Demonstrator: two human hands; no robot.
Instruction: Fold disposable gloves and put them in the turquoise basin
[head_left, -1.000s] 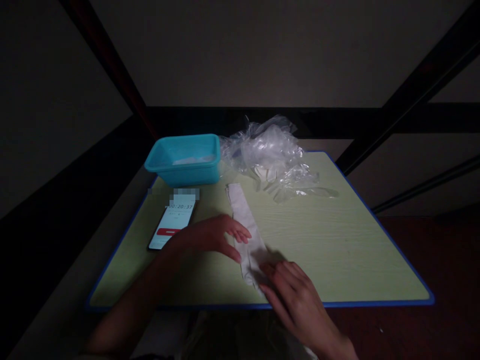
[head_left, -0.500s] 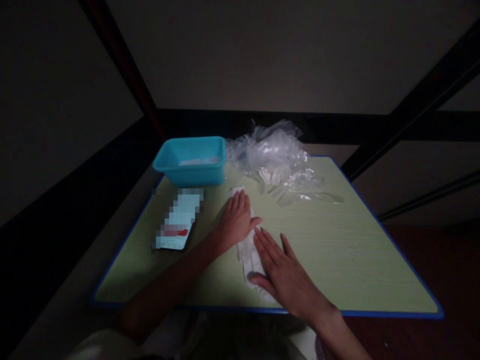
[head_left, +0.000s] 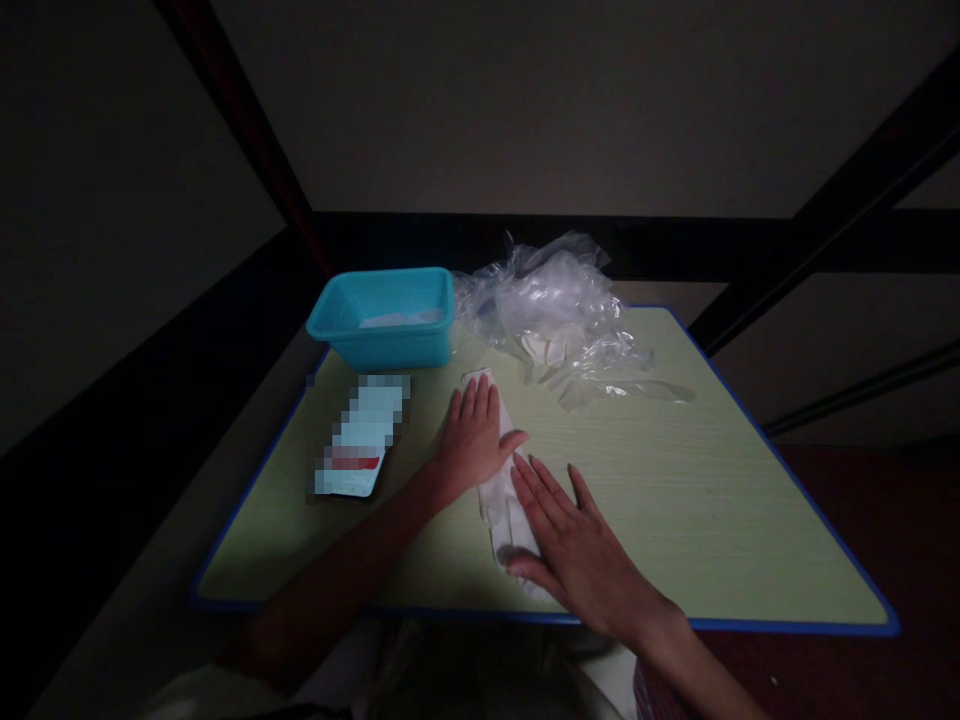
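A long strip of folded white cloth lies on the table near its front edge, slanting from upper left to lower right. My left hand is pressed flat over its far part, fingers stretched out and thumb pointing right. Over the nearer part lies my right hand, open, its fingers extended and its thumb resting on the cloth. The hands are close together, and much of the cloth is hidden beneath them, so its exact kind is unclear.
A turquoise plastic basket with white material inside stands at the back left. Before it lies a phone with its screen lit. Crumpled clear plastic bags with white pieces sit at the back. The table has a blue edge.
Both hands stay flat on the cloth in almost the same positions. The whole view has shifted very slightly.
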